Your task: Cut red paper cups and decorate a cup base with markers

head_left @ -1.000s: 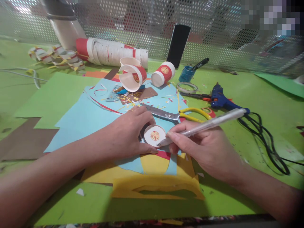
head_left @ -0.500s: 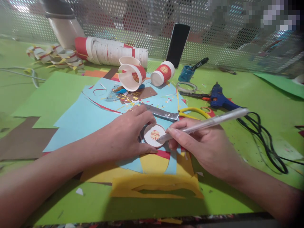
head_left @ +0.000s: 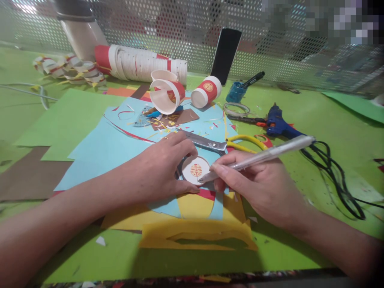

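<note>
A round white disc [head_left: 192, 167] with a red and gold emblem lies on the layered papers in front of me. My left hand [head_left: 168, 168] curls round its left side, thumb at the lower edge and fingers at the upper left. Between the fingertips of my right hand [head_left: 249, 180] is a white pen [head_left: 270, 154], its tip on the disc just below the emblem. Scissors [head_left: 207, 143] with yellow handles lie just beyond both hands, and their blades point left.
Behind are cut paper cups [head_left: 168, 98], a whole cup [head_left: 206, 92], a stack of cups [head_left: 141, 66], a phone [head_left: 226, 56] and a blue pot [head_left: 236, 93]. A blue glue gun [head_left: 276, 123] with black cable [head_left: 333, 176] lies right. Yellow paper [head_left: 195, 228] lies nearest me.
The pen tip has moved slightly down across the disc, from the emblem's lower edge to just below it. My left hand keeps its place.
</note>
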`<state>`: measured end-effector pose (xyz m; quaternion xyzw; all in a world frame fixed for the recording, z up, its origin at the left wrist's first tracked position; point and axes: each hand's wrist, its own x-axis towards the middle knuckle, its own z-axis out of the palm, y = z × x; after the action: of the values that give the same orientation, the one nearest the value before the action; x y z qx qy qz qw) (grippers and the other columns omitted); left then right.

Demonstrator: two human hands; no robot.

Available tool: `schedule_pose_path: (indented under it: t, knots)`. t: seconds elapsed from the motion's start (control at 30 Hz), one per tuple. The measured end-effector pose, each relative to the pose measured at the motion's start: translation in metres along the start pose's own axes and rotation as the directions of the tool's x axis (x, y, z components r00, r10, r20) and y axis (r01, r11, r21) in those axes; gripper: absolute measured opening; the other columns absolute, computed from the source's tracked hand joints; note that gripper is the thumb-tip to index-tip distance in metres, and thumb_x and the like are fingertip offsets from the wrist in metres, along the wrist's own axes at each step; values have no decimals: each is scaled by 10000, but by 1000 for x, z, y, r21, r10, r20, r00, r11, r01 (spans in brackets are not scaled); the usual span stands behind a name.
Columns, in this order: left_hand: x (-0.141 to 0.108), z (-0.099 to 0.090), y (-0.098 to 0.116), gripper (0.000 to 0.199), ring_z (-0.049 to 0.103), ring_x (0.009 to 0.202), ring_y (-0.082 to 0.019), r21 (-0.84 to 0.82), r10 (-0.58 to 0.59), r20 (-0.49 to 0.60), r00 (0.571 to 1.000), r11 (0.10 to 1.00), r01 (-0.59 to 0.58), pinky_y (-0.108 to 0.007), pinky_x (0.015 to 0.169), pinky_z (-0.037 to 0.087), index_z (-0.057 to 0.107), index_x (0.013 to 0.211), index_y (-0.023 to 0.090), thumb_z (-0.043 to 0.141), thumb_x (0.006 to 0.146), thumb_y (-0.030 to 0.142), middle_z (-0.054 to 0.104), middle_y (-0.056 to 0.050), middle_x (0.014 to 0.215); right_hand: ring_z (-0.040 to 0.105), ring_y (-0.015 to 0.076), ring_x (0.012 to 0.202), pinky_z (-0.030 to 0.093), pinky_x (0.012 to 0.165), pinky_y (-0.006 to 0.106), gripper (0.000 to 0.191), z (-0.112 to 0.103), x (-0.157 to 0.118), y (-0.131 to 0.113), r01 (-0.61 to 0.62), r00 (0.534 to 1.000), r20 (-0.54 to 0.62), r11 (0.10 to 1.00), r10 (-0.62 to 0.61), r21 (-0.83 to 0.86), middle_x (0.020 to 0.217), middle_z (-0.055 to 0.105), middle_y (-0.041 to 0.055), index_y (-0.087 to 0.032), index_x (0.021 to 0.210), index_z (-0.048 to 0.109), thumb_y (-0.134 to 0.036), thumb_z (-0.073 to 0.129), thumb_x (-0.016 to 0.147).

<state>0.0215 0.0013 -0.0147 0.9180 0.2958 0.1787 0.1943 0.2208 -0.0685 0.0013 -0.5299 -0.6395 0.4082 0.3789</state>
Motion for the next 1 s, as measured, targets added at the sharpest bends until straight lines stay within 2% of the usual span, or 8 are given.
schedule_pose_path:
  t: [0.43,0.73,0.9,1.0]
  knots:
    - [-3,0,0,379,533,905,-226,7,44,-37,998,999,-44,-339,744,453,565,972,151,757,756,396,529,-64,972,594,80,550,519,531,168,153,-1,1,-1,-24,999,44,997,21,71,592,667,-22,-169,733,689,-168,607,862]
    - [-2,0,-1,357,549,955,-227,24,107,-69,992,994,-106,-338,794,478,588,1026,145,762,763,312,548,-78,1027,591,71,568,504,560,159,158,-3,1,1,-74,996,58,981,64,181,598,655,-21,-175,754,707,-195,629,890]
    - [-1,-3,-1,292,553,978,-245,4,78,-10,997,997,-78,-370,824,487,622,1030,132,724,794,271,552,-95,1051,596,82,591,469,520,167,159,-7,0,13,-78,995,-33,927,97,366,643,671,-26,-227,873,720,-362,648,915]
    - [-1,-5,-1,273,558,958,-243,-13,49,41,998,999,-49,-384,822,493,640,1024,135,703,814,297,551,-100,1060,599,84,593,470,516,173,156,-6,1,17,-57,995,-54,914,86,401,655,675,-21,-232,906,724,-371,653,913]
